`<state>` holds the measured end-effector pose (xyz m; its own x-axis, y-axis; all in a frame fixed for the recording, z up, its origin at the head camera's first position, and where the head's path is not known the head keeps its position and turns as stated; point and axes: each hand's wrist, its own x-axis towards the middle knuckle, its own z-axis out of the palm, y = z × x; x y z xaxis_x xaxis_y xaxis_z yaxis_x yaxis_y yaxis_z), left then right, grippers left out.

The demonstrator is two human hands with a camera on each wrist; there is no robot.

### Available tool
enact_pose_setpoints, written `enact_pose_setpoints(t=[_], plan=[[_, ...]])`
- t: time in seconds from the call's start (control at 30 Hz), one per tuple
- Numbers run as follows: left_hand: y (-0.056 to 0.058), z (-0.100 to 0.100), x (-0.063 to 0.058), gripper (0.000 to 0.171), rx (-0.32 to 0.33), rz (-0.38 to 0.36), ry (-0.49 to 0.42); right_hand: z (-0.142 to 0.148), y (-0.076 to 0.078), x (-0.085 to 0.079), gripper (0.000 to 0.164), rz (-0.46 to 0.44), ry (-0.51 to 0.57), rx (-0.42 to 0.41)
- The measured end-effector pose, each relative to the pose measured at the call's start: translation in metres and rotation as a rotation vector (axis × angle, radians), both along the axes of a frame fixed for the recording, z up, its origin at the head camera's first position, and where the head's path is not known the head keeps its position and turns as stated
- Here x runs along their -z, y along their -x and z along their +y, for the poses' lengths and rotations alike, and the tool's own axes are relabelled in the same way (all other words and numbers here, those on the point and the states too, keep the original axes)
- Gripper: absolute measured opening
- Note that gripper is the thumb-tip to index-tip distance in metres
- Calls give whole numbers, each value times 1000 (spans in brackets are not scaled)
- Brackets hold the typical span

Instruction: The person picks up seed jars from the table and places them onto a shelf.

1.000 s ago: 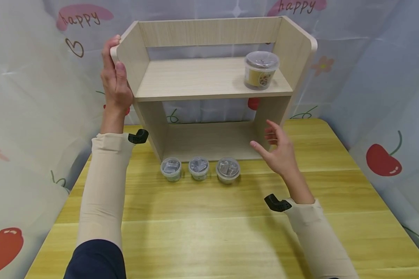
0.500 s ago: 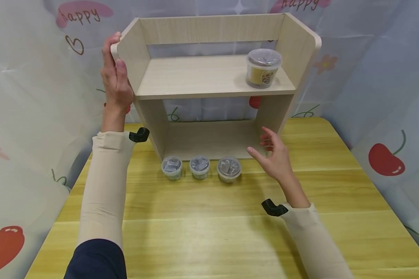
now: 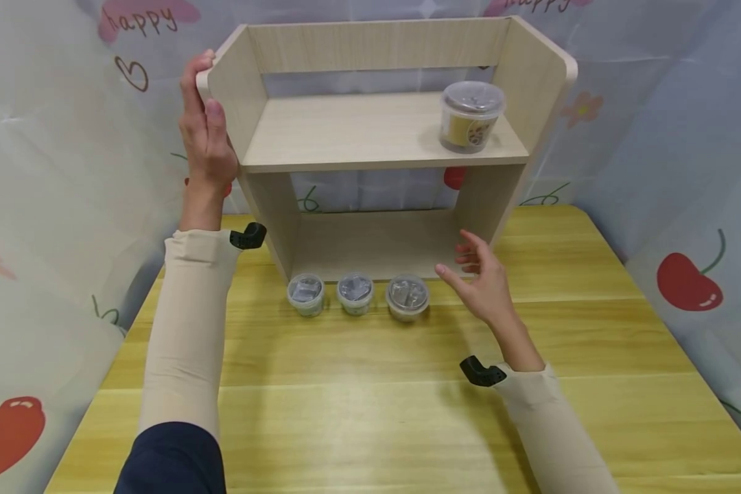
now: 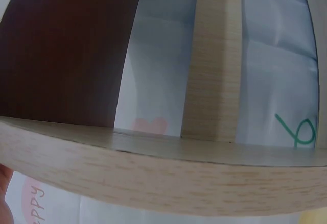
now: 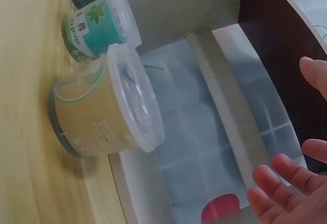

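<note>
My left hand [image 3: 206, 144] rests against the outer face of the left side panel of a pale wooden two-tier shelf [image 3: 383, 166], its thumb by the front edge. Only a sliver of finger shows beside the panel in the left wrist view. My right hand [image 3: 484, 285] hovers, holding nothing, with thumb and fingers apart. Just left of it is the right-hand lidded tub [image 3: 407, 298], clear with a tan label [image 5: 92, 112] in the right wrist view. A middle tub [image 3: 355, 293], teal-labelled [image 5: 97, 22], and a left tub [image 3: 306, 295] stand in the same row.
A larger lidded tub [image 3: 471, 116] with a yellow label stands at the right of the upper tier. The lower tier [image 3: 377, 243] lies behind the row of tubs. Shelf and tubs stand on a wooden table [image 3: 358, 412], before a printed cloth backdrop [image 3: 685, 137].
My right hand has moved slightly down and left, closer to the right-hand tub. The left hand stays on the panel. The head view has shifted a little; the tubs stand where they were.
</note>
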<state>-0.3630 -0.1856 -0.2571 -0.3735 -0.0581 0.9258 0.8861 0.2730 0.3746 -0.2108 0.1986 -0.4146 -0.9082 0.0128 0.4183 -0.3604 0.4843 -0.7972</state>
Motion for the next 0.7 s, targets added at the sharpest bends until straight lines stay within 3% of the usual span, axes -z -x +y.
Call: enact_pose_setpoints(t=[0.7], plan=[[-1,-1,-1,55,-9,-4,3,-7,-4,21,71,-63,18,-19]])
